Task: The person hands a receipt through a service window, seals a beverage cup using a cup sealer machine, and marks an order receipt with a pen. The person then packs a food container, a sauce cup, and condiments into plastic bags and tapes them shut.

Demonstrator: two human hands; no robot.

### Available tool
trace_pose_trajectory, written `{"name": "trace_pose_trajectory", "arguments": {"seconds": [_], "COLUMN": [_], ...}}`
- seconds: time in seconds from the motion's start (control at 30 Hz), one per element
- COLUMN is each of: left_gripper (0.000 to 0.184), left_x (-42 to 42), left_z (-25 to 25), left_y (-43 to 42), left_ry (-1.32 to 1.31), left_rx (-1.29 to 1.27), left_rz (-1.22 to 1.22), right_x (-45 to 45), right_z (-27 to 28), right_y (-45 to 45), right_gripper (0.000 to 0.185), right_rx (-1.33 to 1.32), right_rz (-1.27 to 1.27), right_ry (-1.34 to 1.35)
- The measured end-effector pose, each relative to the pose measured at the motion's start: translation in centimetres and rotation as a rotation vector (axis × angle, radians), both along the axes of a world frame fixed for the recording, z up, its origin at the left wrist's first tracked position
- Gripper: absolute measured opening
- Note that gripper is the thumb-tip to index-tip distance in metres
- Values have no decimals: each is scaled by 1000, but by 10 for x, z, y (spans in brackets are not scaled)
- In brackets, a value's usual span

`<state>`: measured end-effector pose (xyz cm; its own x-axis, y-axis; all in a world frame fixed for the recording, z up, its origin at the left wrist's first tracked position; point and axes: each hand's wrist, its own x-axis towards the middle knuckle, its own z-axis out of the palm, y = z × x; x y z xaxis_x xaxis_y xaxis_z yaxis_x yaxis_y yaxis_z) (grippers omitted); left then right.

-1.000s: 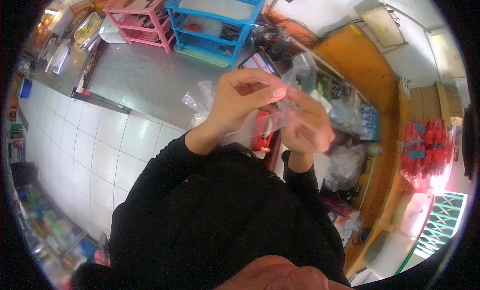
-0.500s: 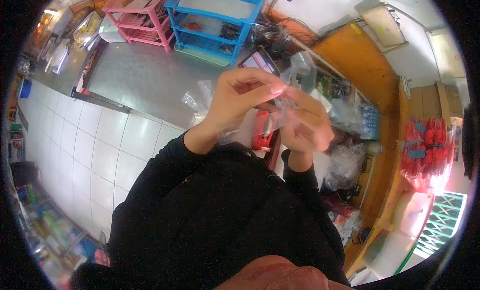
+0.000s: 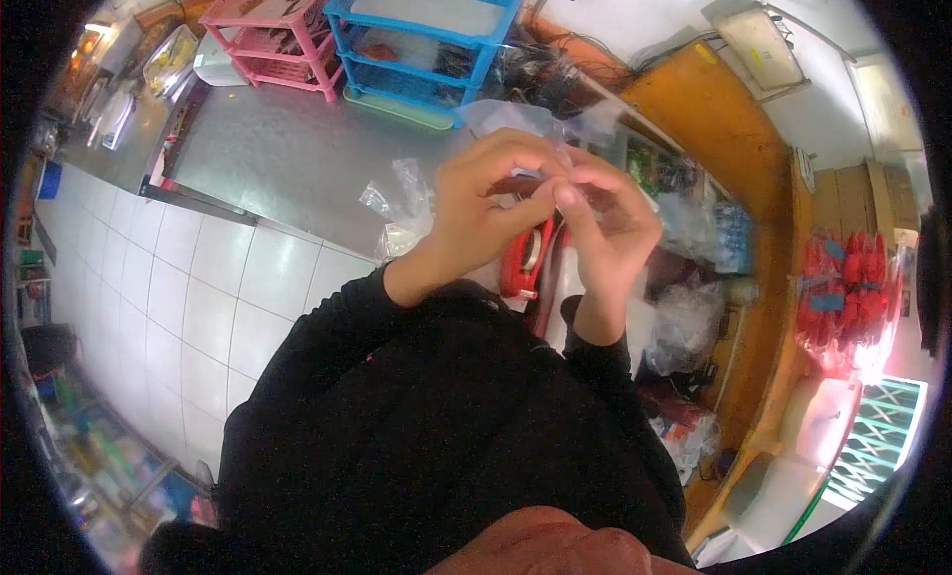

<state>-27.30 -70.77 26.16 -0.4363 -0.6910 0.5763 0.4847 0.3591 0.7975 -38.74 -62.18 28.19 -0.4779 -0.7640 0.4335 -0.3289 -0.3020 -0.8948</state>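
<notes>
My left hand (image 3: 491, 203) and my right hand (image 3: 610, 223) meet in front of my chest, their thumbs and fingertips pinched together. Between them is a clear plastic bag (image 3: 511, 117), which spreads out beyond the fingers on the far side. The fingers hide the part being pinched. Just below the hands, a red tape dispenser (image 3: 518, 268) shows between my wrists. To the left of my left wrist, small clear plastic packets (image 3: 405, 203) lie at the edge of the metal table (image 3: 268, 144).
A blue tiered rack (image 3: 421, 40) and a pink tiered rack (image 3: 273, 35) stand at the table's back. Crumpled clear plastic (image 3: 684, 322) lies right of my right forearm. Red packets (image 3: 843, 287) hang at the far right. White floor tiles (image 3: 203, 287) run along the left.
The clear bag has swung from hanging below the hands to spreading beyond them. My right hand has turned, bringing its thumb up against the left thumb.
</notes>
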Motion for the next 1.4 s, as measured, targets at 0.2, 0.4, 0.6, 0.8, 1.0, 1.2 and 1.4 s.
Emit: {"name": "trace_pose_trajectory", "arguments": {"seconds": [0.2, 0.4, 0.6, 0.8, 1.0, 1.2, 1.4], "left_gripper": [10, 17, 24, 23, 16, 18, 18], "left_x": [-5, -1, -10, -20, -8, -27, -34], "left_z": [-16, -27, -26, -58, -45, -40, -53], "left_y": [-7, -28, -18, -32, -58, -24, -6], "left_ry": [45, 43, -87, -204, 44, 55, 66], "left_rx": [250, 688, 639, 263, 151, 42, 183], "left_rz": [-205, -418, -401, -44, 400, 295, 186], "right_x": [-6, -31, -22, -27, -50, -32, -17], "right_z": [4, -6, -9, -17, -31, -27, -30], "right_y": [3, 11, 5, 10, 16, 9, 4], "right_gripper": [10, 4, 7, 7, 7, 32, 34], "right_rx": [68, 39, 36, 56, 33, 37, 75], "right_rz": [-64, -293, -214, -277, -341, -12, -17], "right_ry": [17, 203, 194, 413, 281, -110, -5]}}
